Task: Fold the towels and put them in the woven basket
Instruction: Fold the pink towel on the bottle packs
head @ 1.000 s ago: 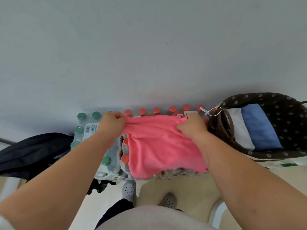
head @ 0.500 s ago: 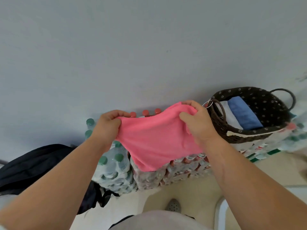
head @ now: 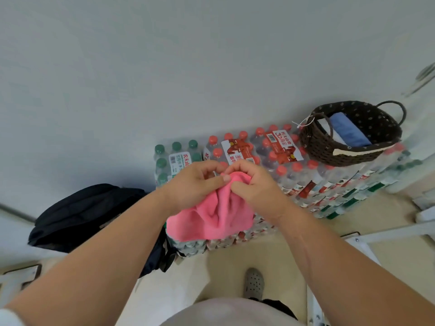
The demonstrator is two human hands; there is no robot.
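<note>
Nearest the camera, the left hand and the right hand meet knuckle to knuckle, and the fingers of both are pinched shut on the top edge of one pink towel, which hangs from that shared grip in a loose, bunched fold, its long axis running downward in front of the stacked bottle packs. The towel is held in the air, clear of the packs' tops. Its destination, the woven basket, lies up and to the right of the fingers, well apart, resting on the red-capped packs that serve as the surface; the right hand is the nearer of the two (so I judge it the likelier carrier once the fold is tidy). Counted: one pink towel in hand, two folded towels already in the basket, one white and one blue, one basket, two hands. A dark bag sits off to the left on the floor.
</note>
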